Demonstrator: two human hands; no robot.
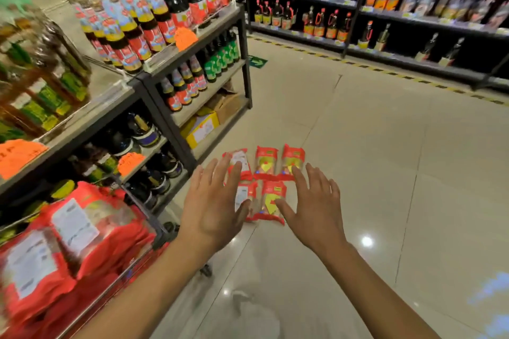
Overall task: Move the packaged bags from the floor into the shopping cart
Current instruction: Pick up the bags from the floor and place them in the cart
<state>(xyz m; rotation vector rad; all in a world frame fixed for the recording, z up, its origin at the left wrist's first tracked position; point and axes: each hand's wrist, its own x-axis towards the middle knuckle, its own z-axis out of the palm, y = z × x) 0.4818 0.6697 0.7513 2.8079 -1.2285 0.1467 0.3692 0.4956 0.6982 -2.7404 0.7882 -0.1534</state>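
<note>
Several red packaged bags (266,164) lie flat on the tiled floor in two rows, close to the foot of the shelf. My left hand (213,205) hovers over the left side of the group, fingers spread, holding nothing. My right hand (309,208) is spread over the right side, also empty. Both hands partly hide the near row; one near bag (271,199) shows between them. The shopping cart (154,231) stands at lower left, piled with more red bags (74,231).
A grey shelf unit (192,44) full of dark sauce bottles runs along the left, with cardboard boxes (203,126) on its bottom level. Black shelves (385,22) of bottles line the far wall behind a yellow-black floor stripe. Bare tiled floor (385,173) spreads to the right.
</note>
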